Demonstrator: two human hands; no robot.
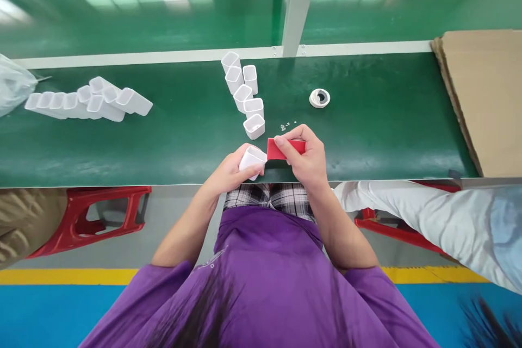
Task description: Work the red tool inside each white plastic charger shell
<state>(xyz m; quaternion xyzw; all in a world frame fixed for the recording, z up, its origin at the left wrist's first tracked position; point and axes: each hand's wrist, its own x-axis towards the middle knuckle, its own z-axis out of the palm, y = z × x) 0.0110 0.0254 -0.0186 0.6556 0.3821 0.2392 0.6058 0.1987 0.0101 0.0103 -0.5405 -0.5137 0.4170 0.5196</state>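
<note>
My left hand (230,174) is wrapped round a white plastic cup (249,159) with a squarish mouth, tilted at the bench's front edge. Pinched between thumb and fingers of my right hand (309,162) is a flat red rectangular piece (273,150). Its left end meets or nearly meets the cup's rim; I cannot tell whether they touch. Just beyond my right hand lie a few tiny white scraps (284,126). Several similar white cups (254,128) stand upright in a staggered column beyond my left hand.
More white cups (106,109) lie on their sides at the left of the green bench (183,147), near a clear plastic bag (14,84). A white ring-shaped roll (319,98) lies right of centre. Cardboard sheets (485,98) cover the right end. People sit on both sides.
</note>
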